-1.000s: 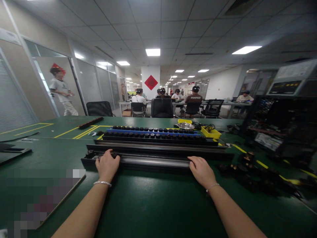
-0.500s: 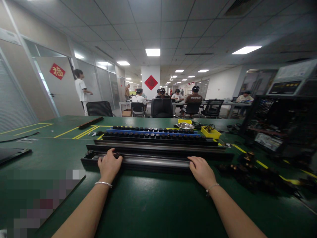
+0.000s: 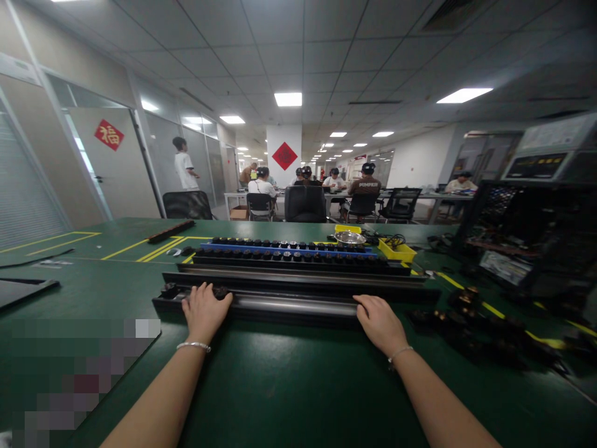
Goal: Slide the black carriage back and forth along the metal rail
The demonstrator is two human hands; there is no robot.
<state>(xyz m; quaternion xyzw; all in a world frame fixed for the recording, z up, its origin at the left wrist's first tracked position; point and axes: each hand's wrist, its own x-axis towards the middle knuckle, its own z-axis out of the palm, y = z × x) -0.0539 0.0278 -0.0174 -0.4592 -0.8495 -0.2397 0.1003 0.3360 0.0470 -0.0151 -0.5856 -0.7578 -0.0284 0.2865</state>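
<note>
A long black rail [image 3: 289, 304] with a shiny silver strip along it lies crosswise in front of me. My left hand [image 3: 205, 313] rests over its left part, fingers spread, with the thumb beside a small dark round piece [image 3: 221, 292]. Another black piece [image 3: 170, 290] sits at the rail's left end. Toward the right, my right hand [image 3: 381, 323] grips the near edge of the rail, its fingertips over the top. The underside of both hands is hidden. A second similar rail [image 3: 308, 274] lies just behind.
Farther back are rows of small black parts on a blue strip [image 3: 289, 249]. A yellow bin [image 3: 397, 250] and a metal dish [image 3: 349, 237] stand behind right. Dark loose parts [image 3: 466, 323] lie right, near an open computer case [image 3: 506, 230]. People sit at a far table.
My left hand's fingers have straightened and spread over the rail. My right hand stays in place. In the background, a walking person has moved to the right.
</note>
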